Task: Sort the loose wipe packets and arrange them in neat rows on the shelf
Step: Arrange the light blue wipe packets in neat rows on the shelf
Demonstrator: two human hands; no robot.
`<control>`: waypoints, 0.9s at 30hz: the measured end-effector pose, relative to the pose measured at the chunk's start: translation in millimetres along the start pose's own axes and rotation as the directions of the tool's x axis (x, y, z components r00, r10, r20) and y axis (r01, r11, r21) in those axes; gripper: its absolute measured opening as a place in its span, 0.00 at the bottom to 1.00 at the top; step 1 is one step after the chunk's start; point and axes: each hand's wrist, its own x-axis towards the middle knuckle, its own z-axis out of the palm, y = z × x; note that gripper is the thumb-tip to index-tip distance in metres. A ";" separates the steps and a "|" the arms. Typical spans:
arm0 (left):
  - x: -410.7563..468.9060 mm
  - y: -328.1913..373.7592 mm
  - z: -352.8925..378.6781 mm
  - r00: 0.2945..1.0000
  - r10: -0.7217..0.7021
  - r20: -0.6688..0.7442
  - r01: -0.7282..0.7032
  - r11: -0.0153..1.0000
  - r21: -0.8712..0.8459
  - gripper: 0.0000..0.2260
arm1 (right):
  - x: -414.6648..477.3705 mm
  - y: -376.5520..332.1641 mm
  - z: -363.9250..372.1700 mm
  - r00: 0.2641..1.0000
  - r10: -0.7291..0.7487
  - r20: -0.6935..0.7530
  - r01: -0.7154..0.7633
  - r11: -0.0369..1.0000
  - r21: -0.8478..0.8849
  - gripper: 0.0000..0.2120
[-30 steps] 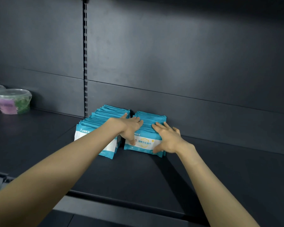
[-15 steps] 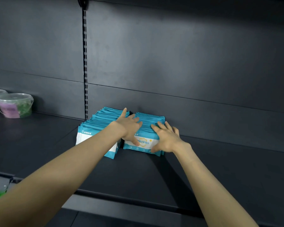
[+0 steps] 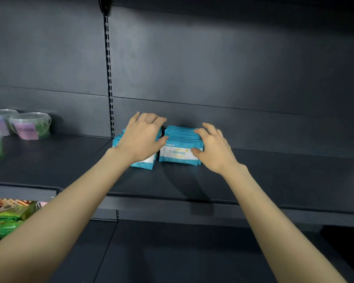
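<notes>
Two rows of teal-and-white wipe packets stand side by side at the back of the dark shelf (image 3: 274, 180). My left hand (image 3: 142, 137) lies spread over the left row (image 3: 145, 164) and hides most of it, with its thumb reaching toward the gap between the rows. The right row (image 3: 178, 152) shows its white front label. At that row's right end my right hand (image 3: 215, 152) has its thumb against the front packet, its loosely straight fingers raised over the top right corner. Neither hand grips a packet.
Several clear lidded tubs (image 3: 30, 125) with purple labels sit on the shelf at the far left. A slotted upright (image 3: 109, 78) runs up the back panel just left of the packets. Green snack bags (image 3: 6, 219) lie on a lower shelf at bottom left.
My left hand has moved off the right row onto the left row. My right hand has slid to the right row's right end. The view has pulled back, showing the lower shelf.
</notes>
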 end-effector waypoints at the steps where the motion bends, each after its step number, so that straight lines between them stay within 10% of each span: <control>1: -15.3 2.4 -6.0 0.998 0.004 -0.058 -0.005 1.000 -0.024 0.22 | -13.3 -7.1 -2.4 1.000 -0.008 -0.021 0.008 1.000 -0.001 0.27; 15: -257.3 48.3 9.6 0.997 -0.073 0.032 0.073 0.997 -0.014 0.23 | -222.0 -66.9 74.5 0.998 -0.057 -0.022 0.060 0.984 0.169 0.21; 27: -486.7 66.3 121.5 0.832 -0.237 0.502 0.289 0.957 -0.027 0.17 | -391.8 -88.6 257.9 0.880 0.027 0.473 -0.147 0.965 0.218 0.22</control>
